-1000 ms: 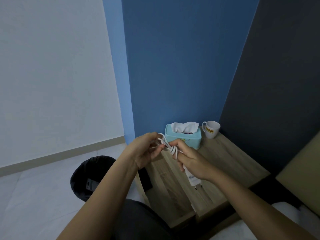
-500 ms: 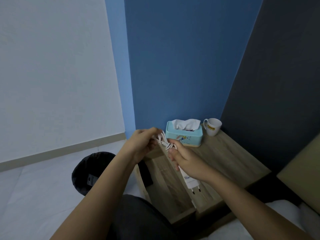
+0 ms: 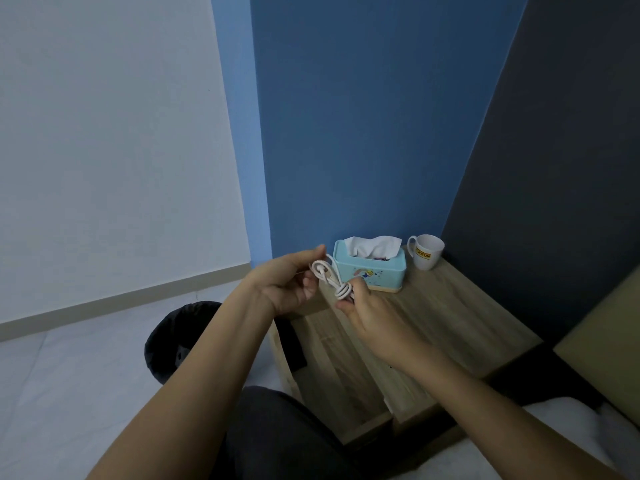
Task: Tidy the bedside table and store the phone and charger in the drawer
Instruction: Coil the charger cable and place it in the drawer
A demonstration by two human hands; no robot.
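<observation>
The charger cable (image 3: 329, 276), white and wound into a small coil, is held in the air between both hands above the 9 o'clock edge of the bedside table (image 3: 450, 327). At the far left, at 8 o'clock from the cable, a dark round bin (image 3: 173, 341) stands on the pale floor (image 3: 62, 382), partly hidden by the left forearm. The left hand (image 3: 285, 284) sits at 9 o'clock of the coil, palm turned up, with its fingers loosely curled around the free loop of the cable and the thumb extended above it. The right hand (image 3: 372, 315) sits at 4 o'clock of the coil and pinches the wrapped waist of the bundle between thumb and forefinger; the remaining fingers are folded under, and the plug body cannot be made out behind the hand. Below the hands, the drawer (image 3: 332, 368) of the table stands pulled out, its wooden interior visible. At 2 o'clock from the coil, a light blue tissue box (image 3: 377, 268) rests on the tabletop with a white tissue protruding. At 3 o'clock of the tissue box, just beside it, a white mug (image 3: 426, 252) with a yellow label stands upright in the table's back corner. At the far right, a tan headboard panel (image 3: 609, 348) adjoins the table.
</observation>
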